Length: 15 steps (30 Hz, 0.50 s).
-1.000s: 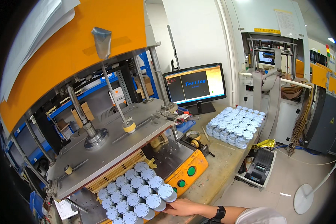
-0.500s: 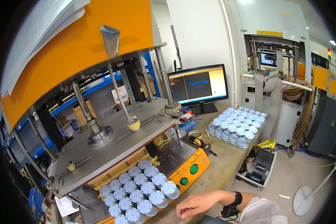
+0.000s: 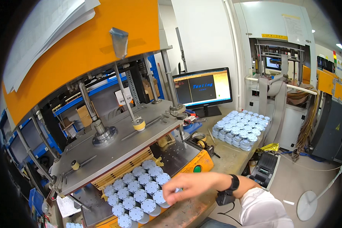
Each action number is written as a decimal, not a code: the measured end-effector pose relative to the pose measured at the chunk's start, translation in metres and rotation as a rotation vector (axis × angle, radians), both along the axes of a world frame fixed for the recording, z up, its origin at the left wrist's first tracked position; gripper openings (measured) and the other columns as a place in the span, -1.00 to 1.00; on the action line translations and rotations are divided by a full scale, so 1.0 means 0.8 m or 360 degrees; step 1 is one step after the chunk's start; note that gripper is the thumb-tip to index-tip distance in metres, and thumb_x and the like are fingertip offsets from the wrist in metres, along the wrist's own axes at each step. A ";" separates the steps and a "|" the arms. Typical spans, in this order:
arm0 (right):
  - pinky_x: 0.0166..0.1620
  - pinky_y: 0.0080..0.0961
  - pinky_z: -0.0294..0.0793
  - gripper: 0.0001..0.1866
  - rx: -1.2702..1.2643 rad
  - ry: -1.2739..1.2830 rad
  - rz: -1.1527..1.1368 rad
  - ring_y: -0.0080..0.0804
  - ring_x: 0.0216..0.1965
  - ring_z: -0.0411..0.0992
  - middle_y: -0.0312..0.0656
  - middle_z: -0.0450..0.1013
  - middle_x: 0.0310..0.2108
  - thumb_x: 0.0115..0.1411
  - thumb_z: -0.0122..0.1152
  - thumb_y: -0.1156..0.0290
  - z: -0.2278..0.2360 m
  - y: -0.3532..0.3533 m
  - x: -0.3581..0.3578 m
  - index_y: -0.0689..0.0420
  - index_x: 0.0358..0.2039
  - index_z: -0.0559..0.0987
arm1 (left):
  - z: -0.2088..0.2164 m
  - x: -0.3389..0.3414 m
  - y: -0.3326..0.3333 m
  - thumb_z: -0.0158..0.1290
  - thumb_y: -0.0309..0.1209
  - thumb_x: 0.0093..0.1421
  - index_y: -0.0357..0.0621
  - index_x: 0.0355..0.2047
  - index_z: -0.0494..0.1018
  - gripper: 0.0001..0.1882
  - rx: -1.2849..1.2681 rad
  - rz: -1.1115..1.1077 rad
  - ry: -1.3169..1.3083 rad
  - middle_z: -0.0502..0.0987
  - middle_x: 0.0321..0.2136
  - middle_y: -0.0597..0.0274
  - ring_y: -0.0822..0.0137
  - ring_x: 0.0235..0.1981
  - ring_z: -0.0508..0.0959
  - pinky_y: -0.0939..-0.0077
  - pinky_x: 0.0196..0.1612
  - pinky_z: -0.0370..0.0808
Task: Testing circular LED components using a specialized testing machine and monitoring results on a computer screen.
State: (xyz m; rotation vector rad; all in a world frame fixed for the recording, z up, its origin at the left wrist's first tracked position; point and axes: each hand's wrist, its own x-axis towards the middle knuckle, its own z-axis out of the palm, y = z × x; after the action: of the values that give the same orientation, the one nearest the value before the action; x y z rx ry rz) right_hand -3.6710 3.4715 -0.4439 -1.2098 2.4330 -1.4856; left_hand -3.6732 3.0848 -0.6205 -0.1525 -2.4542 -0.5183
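My right hand (image 3: 192, 185), with a dark wristband (image 3: 228, 190), hangs over the near right corner of a block of stacked discs. The discs (image 3: 134, 186) are round and light blue with small dark dots, standing in several close columns at the front of a press. My fingers curl downward and hide most of the corner column. A sliver of light blue shows beside the fingers; whether I grip a disc there is hidden. My left hand is out of the picture.
Above the discs hangs the press's grey metal plate (image 3: 140, 137) on steel posts, under an orange housing (image 3: 76, 41). A green button (image 3: 197, 168) sits on its orange base. More stacked discs (image 3: 239, 127) stand on the right bench, near a monitor (image 3: 203, 87) and tape roll (image 3: 198, 136).
My right hand has moved up and left, from beside the block of discs to over its near right corner. The view has shifted slightly.
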 end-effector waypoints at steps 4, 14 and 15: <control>-0.22 -0.49 0.42 -0.70 0.0038 -0.0169 0.0014 -0.49 -0.30 0.45 -0.28 0.51 -0.33 0.37 0.01 0.19 0.037 -0.002 -0.027 0.20 -0.26 0.48 | -0.007 -0.001 -0.006 -0.04 -0.13 0.25 -0.15 -0.32 0.58 -0.65 -0.0044 0.0037 0.0070 0.58 -0.30 -0.03 -0.05 -0.22 0.51 0.09 -0.13 0.33; 0.31 -0.28 0.09 -0.38 -0.0130 0.1115 -0.1091 -0.04 0.28 0.13 0.09 0.16 0.25 0.28 0.11 0.25 0.058 -0.003 -0.067 0.24 0.25 0.18 | -0.003 0.011 -0.001 -0.01 -0.16 0.24 -0.15 -0.29 0.56 -0.68 -0.0050 0.0056 0.0008 0.57 -0.25 -0.02 -0.05 -0.19 0.50 0.10 -0.12 0.34; 0.27 -0.32 0.16 -0.42 -0.0428 0.0798 -0.0887 -0.10 0.25 0.19 0.06 0.22 0.21 0.30 0.09 0.28 0.059 -0.019 -0.054 0.23 0.24 0.21 | -0.005 0.009 -0.005 0.00 -0.17 0.24 -0.16 -0.30 0.56 -0.69 -0.0003 0.0007 0.0055 0.57 -0.26 -0.01 -0.05 -0.19 0.50 0.09 -0.11 0.35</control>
State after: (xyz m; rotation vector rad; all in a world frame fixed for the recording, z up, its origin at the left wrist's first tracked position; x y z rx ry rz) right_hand -3.7145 3.4566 -0.3969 -1.1013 3.1878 -1.8808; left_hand -3.6659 3.0806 -0.6247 -0.1557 -2.4209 -0.5074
